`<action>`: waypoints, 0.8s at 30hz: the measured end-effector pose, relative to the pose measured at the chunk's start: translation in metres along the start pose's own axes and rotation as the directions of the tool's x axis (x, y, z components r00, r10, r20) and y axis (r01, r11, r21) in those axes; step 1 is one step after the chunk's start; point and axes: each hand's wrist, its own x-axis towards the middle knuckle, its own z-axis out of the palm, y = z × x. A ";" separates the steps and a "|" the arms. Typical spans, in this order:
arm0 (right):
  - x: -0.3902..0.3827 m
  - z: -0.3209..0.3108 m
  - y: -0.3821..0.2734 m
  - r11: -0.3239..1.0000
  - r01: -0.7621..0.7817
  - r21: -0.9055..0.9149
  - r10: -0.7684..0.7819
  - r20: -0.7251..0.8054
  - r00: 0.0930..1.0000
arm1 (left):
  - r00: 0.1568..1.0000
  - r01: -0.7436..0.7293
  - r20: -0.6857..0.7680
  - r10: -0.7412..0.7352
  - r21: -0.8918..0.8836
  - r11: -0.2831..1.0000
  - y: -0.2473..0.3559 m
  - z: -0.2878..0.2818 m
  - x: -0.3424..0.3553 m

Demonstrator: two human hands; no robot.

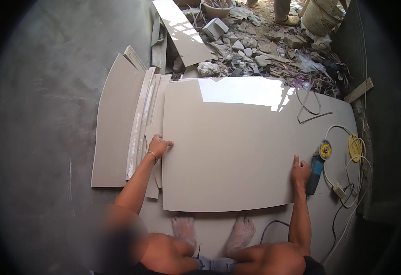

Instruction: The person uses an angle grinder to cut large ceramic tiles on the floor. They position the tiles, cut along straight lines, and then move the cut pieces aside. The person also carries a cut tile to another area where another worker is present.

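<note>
A large beige, glossy tile panel (228,156) lies across the middle, above my bare feet. My left hand (160,147) grips its left edge, fingers bent around it, beside a stack of narrower tile pieces (113,133). My right hand (300,172) holds the panel's right side near the bottom, its fingertips partly hidden. Just right of that hand lies a teal angle grinder (316,169) with a yellow disc. A pale cable and a dark cord run from the plugs (340,190) at the right, near a yellow oval object (354,147).
Broken concrete and debris (251,46) fill the far side, with a leaning tile strip (182,34), buckets (322,18) and another person's legs (283,9). A grey wall (370,59) and wooden piece (361,89) stand at right. Thin bent strips (310,112) lie top right.
</note>
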 end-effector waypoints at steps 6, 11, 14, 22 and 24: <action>-0.002 0.004 -0.005 0.999 0.009 0.045 -0.006 -0.061 0.998 | 0.965 -0.061 -0.225 0.132 0.298 0.953 -0.035 0.003 -0.033; 0.002 0.008 0.003 0.998 0.051 -0.047 -0.055 -0.085 0.995 | 0.886 0.080 -0.459 0.068 0.295 0.952 -0.045 0.015 -0.032; -0.009 0.001 0.004 0.995 0.073 -0.065 -0.081 -0.132 0.988 | 0.888 0.142 -0.456 0.059 0.395 0.908 -0.040 0.011 -0.028; -0.079 -0.025 -0.004 0.971 0.106 -0.216 -0.133 -0.116 0.984 | 0.943 0.159 -0.332 -0.016 0.408 0.899 -0.019 -0.003 -0.026; -0.088 -0.027 -0.006 0.970 0.097 -0.225 -0.125 -0.112 0.986 | 0.942 0.163 -0.336 -0.004 0.449 0.879 -0.018 -0.004 -0.024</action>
